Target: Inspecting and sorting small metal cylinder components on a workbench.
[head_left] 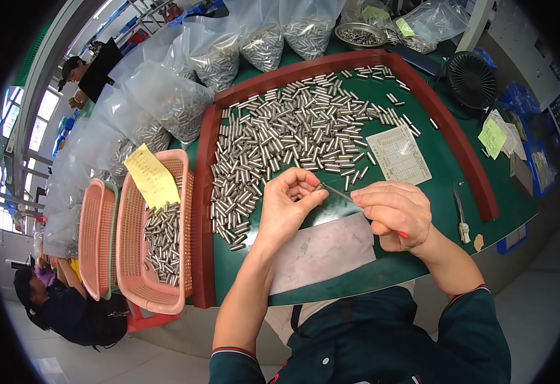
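My left hand pinches a small metal pin between thumb and fingers; most of the pin is hidden. Closed around a thin metal tool with a red end is my right hand. The tool's tip points left and meets the pin or lies very close to it. Both hands are above a pale, stained cloth at the table's near edge. Beyond them, a wide heap of short steel pins covers the green tabletop. A printed paper slip lies to the heap's right.
A dark red raised border encloses the work area. Pink baskets, one with pins and a yellow note, stand left. Clear bags of pins line the back. Right are tweezers and a black fan. Two people are at left.
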{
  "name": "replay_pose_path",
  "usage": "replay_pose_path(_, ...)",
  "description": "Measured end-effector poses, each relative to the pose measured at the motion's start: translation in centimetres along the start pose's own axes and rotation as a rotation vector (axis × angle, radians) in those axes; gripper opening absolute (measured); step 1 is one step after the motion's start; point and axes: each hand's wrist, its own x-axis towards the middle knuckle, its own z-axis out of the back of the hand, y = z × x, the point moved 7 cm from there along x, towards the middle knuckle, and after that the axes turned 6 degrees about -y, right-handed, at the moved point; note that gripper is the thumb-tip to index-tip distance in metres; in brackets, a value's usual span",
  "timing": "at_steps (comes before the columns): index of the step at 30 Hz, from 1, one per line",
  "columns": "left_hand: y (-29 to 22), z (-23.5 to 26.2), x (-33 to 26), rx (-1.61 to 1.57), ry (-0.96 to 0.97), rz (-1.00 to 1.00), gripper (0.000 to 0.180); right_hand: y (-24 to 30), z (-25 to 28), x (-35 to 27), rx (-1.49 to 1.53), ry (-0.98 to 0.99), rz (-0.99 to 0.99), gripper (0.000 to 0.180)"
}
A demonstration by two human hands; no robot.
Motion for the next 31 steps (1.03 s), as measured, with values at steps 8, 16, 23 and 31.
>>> replay_pose_path(8,0.8,-0.9,-0.5,-0.063,0.142,0.122,0.017,-4.2,3.0,-1.6,0.248,-0.407,-0.518,0.015)
replay_pose_path(16,0.9,-0.8,-0.4,-0.080,0.118,0.117,0.019,-3.5,1.8,-1.5,0.253,-0.314,-0.508,0.011)
replay_pose_path(23,0.9,-0.7,-0.2,-0.069,0.109,0.109,0.018,-3.8,1.3,-1.4,0.202,-0.239,-0.494,0.011)
replay_pose_path(31,0.3,-2.5,1.0,-0.108,0.157,0.112,0.018,-2.0,3.1,0.5,-0.015,-0.167,-0.236,0.011)
